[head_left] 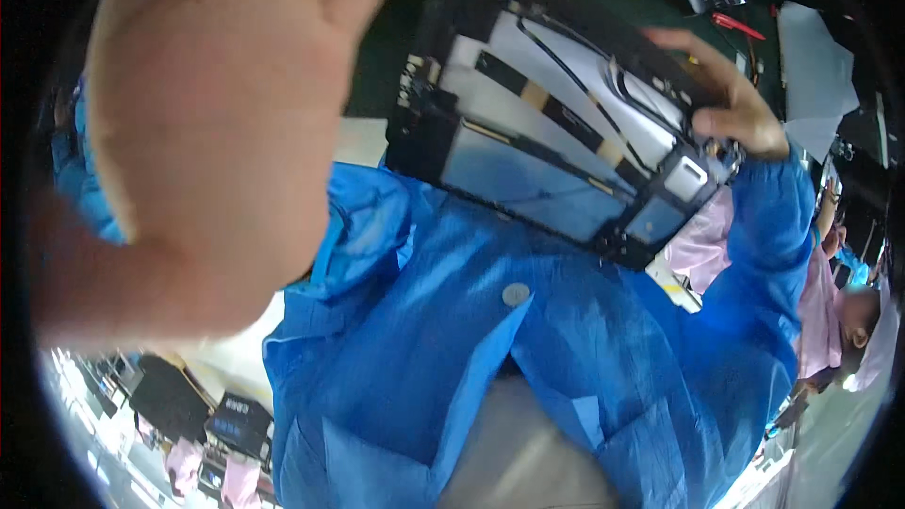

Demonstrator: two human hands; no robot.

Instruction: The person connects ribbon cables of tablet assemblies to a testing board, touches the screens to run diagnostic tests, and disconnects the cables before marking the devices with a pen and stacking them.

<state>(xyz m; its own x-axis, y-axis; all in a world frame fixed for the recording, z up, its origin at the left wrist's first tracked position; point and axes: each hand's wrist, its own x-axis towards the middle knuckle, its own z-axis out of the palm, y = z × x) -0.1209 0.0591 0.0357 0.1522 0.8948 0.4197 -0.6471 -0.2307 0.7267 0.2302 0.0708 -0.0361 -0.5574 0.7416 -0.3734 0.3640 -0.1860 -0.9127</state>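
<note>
I see the dark green surface (377, 57) at the top, with white sheets (815, 66) and a red-handled tool (737, 25) lying at its far right. My blue coat (490, 320) fills the middle. My left hand (217, 123) is spread flat, fingers released, right before the camera, blocking the left half. My right hand (731, 99) grasps the opened flat device (556, 146) by its right edge, tilted above the coat. People in pink coats (820, 311) work at the right rim.

Blue work coat (490, 358) (thin, creased), round snap button (516, 294), bare hands
</note>
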